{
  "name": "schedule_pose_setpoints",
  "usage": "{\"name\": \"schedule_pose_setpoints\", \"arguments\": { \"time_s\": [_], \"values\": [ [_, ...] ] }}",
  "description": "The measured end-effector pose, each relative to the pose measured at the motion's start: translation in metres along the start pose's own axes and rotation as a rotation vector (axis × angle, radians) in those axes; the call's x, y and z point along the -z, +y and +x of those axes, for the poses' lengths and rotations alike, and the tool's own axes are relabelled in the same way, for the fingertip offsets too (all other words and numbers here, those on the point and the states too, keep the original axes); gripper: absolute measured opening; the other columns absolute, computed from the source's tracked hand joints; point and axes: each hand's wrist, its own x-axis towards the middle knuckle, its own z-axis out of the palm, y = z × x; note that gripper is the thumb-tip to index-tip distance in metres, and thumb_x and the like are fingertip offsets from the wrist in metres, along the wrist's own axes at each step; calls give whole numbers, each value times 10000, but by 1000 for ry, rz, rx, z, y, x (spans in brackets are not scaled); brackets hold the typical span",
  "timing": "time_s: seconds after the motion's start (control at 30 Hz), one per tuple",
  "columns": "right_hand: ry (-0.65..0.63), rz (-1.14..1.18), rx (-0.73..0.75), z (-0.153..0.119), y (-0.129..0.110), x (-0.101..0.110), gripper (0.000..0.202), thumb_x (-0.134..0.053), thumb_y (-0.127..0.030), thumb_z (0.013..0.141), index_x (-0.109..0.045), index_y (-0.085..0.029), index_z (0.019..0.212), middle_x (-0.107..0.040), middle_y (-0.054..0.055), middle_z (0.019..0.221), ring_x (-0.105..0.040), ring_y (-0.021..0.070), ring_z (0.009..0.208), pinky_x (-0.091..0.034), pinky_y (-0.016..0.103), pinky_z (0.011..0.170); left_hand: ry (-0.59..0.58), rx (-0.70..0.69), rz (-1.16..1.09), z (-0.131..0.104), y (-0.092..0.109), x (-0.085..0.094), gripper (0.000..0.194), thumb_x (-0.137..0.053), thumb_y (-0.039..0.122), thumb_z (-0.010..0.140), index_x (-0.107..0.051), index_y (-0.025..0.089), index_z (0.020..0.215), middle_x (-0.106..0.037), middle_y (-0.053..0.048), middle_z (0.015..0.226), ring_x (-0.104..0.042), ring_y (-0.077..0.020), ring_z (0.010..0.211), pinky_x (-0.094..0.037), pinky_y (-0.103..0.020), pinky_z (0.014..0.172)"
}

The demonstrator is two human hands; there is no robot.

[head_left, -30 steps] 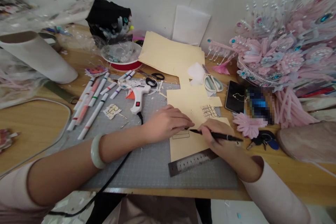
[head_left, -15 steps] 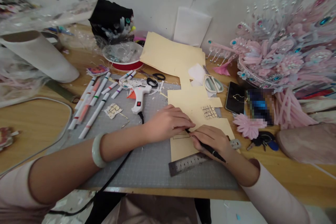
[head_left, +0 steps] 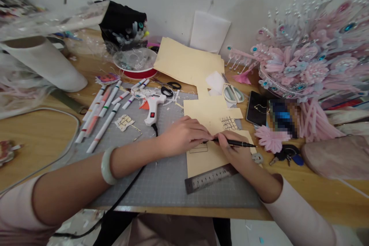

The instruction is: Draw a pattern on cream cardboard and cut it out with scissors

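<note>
My right hand (head_left: 235, 153) is closed on a black pen (head_left: 238, 143), which lies nearly level with its thin end pointing right. My left hand (head_left: 184, 134) lies over the yellow card (head_left: 201, 165) with its fingers stretched out together, their tips close to my right thumb and finger. Whether the left fingertips touch the pen's left end cannot be made out. Below my hands, a drawn black rectangle (head_left: 198, 148) shows partly on the card. A steel ruler (head_left: 207, 179) lies across the card's near edge. Just beyond my right hand is a piece with a black scale pattern (head_left: 228, 123).
A grey cutting mat (head_left: 161, 184) underlies the work. To the left lie several markers (head_left: 103, 128) and a white glue gun (head_left: 152, 111) with a black cable. Scissors (head_left: 233, 94), a phone (head_left: 256, 107), keys (head_left: 286, 153) and a pink beaded headdress (head_left: 305, 57) are on the right.
My right hand has turned the pen from a slant toward me to nearly level, its thin end now pointing right. My left hand has stayed almost in place.
</note>
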Motion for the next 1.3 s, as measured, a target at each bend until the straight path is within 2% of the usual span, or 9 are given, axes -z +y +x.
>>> {"name": "schedule_pose_setpoints", "arguments": {
  "time_s": [0.13, 0.33, 0.57, 0.7, 0.8, 0.87, 0.93, 1.1, 1.3],
  "values": [
    [-22, -3, -65, 3, -1, 0, 257, -442, -228, 856, -613, -181, 669, -634, 18, 593, -587, 146, 562, -439, 258, 541, -17, 9, 11, 0, -1, -1, 194, -494, 219, 903, -660, 228, 1003, -695, -15, 998, -600, -139, 910, -373, -275, 791],
    [10, -9, -85, 1, 2, 0, 292, -453, -243, 838, -567, -187, 574, -599, 9, 530, -555, 140, 510, -409, 255, 494, -8, 19, 0, 0, -1, -2, 205, -483, 247, 910, -657, 239, 1017, -697, -5, 996, -596, -144, 903, -370, -278, 797],
    [-5, 85, -89, -3, 5, -2, 252, -470, -232, 832, -619, -189, 633, -650, 13, 607, -597, 144, 572, -456, 255, 558, 1, 5, -23, 0, -1, -1, 192, -486, 216, 905, -662, 223, 982, -698, 6, 990, -594, -144, 893, -368, -278, 791],
    [82, 231, -230, 4, 2, 2, 284, -455, -278, 837, -602, -189, 610, -583, -7, 514, -554, 130, 502, -433, 243, 503, -18, 16, -25, 0, 0, 0, 209, -473, 201, 902, -659, 221, 994, -692, -6, 991, -590, -149, 905, -370, -283, 794],
    [140, 303, -350, 23, 0, 10, 295, -457, -317, 823, -552, -183, 578, -514, -23, 461, -507, 112, 447, -391, 229, 455, -22, 13, -14, -1, 1, 2, 266, -465, 122, 857, -661, 217, 1009, -652, -36, 1050, -578, -160, 937, -374, -291, 807],
    [61, 297, -406, 40, 0, 15, 273, -470, -337, 810, -530, -179, 596, -475, -40, 440, -469, 97, 411, -355, 218, 425, -13, 22, 8, -1, 2, 4, 330, -459, 74, 808, -673, 229, 1006, -618, -56, 1042, -568, -169, 933, -381, -294, 793],
    [-80, 280, -411, 59, 2, 17, 282, -464, -360, 814, -498, -180, 600, -461, -50, 440, -435, 83, 396, -329, 209, 414, -21, 34, 31, -2, 3, 6, 367, -459, 54, 777, -681, 244, 999, -608, -53, 947, -565, -171, 886, -383, -290, 762],
    [-513, 174, -248, 99, 3, 3, 313, -452, -367, 826, -479, -168, 587, -428, -58, 447, -406, 69, 426, -303, 211, 463, -132, 84, 40, -1, 5, 8, 424, -470, 47, 725, -661, 241, 1050, -625, -11, 752, -576, -150, 750, -385, -281, 746],
    [-810, 99, -65, 112, -2, -20, 315, -413, -347, 830, -425, -169, 570, -389, -54, 503, -368, 78, 495, -273, 229, 501, -146, 116, 56, -3, 2, 6, 475, -463, 63, 697, -660, 265, 1080, -662, -16, 702, -588, -164, 691, -428, -275, 718]
  ]
}}
